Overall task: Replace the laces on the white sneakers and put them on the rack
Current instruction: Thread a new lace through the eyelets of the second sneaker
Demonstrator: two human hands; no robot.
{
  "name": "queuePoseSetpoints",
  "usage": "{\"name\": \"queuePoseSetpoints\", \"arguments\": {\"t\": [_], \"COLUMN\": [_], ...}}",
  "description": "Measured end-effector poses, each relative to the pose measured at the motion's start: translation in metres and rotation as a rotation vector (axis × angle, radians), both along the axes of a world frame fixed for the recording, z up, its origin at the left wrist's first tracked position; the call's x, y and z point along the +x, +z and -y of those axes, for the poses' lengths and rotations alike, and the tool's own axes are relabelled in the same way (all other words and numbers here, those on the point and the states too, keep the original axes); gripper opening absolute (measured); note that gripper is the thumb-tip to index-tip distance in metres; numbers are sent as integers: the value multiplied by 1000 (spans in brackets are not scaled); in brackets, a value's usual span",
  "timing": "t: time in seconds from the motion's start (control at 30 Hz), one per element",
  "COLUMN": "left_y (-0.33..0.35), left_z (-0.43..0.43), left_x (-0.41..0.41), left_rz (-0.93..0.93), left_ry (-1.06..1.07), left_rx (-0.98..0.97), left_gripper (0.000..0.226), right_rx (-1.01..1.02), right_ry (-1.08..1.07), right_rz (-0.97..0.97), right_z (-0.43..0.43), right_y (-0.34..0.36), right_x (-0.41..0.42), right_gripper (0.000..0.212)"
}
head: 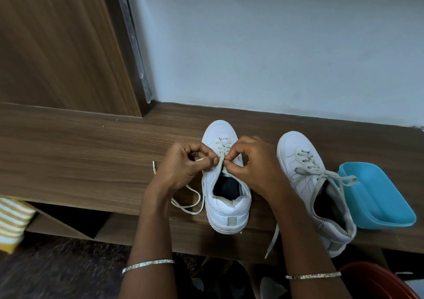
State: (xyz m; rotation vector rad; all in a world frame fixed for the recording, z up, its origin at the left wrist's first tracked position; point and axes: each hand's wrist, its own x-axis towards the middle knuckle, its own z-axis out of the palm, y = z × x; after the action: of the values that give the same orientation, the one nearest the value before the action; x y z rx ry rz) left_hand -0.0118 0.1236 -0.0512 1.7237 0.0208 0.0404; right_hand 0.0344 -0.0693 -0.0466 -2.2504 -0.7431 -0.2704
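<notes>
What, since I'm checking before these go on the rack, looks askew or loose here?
The sneaker beside the blue tub has untied laces: one end drapes onto the tub's rim, another hangs off the bench edge. The left hand and right hand pinch the other sneaker's lace.

It looked like a home: a low wood-grain shelf [91, 147] ran along a plain pale wall [275, 46] beside a matching cupboard [57, 46], with sneakers [229, 209] and a blue tub [378, 202] on it, and a striped cloth [13, 220] and red basin [378, 282] below.
</notes>
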Motion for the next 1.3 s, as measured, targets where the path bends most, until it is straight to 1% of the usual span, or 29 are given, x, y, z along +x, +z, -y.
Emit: {"name": "queuePoseSetpoints", "arguments": {"t": [0.13, 0.33, 0.43, 0.53, 0.7, 0.77, 0.83, 0.9, 0.97, 1.03, 1.07, 1.13, 1.17, 1.23, 1.3], "left_y": [-2, -3, -3, -6, -3, -1, -1, -2, -1, 1, 0, -7, -11, -16, -18], "left_z": [-1, -3, -7, -11, -11, -13, -18, -26, -30, -29, -28, -27, -26, -24, -18], "left_x": [0, 1, -2, -3, -4, -6, -10, -14, -19, -20, -18, -9, -4, 3, 5], "left_rz": [47, 117, 102, 86, 87, 54, -41, -130, -162, -161, -141, -73, -49, -46, -65], "left_ry": [-26, -22, -49, -16, -14, -22, -60, -122, -169, -125, -59, 126, 190, 181, 89], "left_rx": [20, 62, 70, 93, 72, 116, 179, 179, 93, -29, -44, 17, 53, 72, 133], "left_gripper": [5, 12, 12, 17, 18, 25, 31, 25, 15, 19, 22, 27, 25, 15, 11], "right_rx": [-13, 22, 38, 52, 78, 87, 119, 166, 203, 233, 251, 294, 317, 363, 368], "right_ry": [-7, -46, 8, 85, 80, 55, 44, 51, 58, 64, 64, 45, 27, 10, 37], "right_rz": [19, 109, 38, -64, -107, -115, -142, -172, -195, -198, -194, -193, -202, -245, -266], "right_z": [-7, -14, -8, -1, 1, -1, 0, 2, 5, 7, 7, 5, 4, 2, 0], "right_y": [-3, -11, -8, -5, -7, -8, -9, -8, -7, -6, -6, -5, -4, -1, 2], "right_x": [-5, -10, -6, -2, -1, -1, -2, -2, -2, -2, -2, -4, -4, -5, -5], "right_gripper": [7, 10, 9, 10, 9, 10, 10, 10, 15, 17, 17, 17, 18, 20, 19]}}
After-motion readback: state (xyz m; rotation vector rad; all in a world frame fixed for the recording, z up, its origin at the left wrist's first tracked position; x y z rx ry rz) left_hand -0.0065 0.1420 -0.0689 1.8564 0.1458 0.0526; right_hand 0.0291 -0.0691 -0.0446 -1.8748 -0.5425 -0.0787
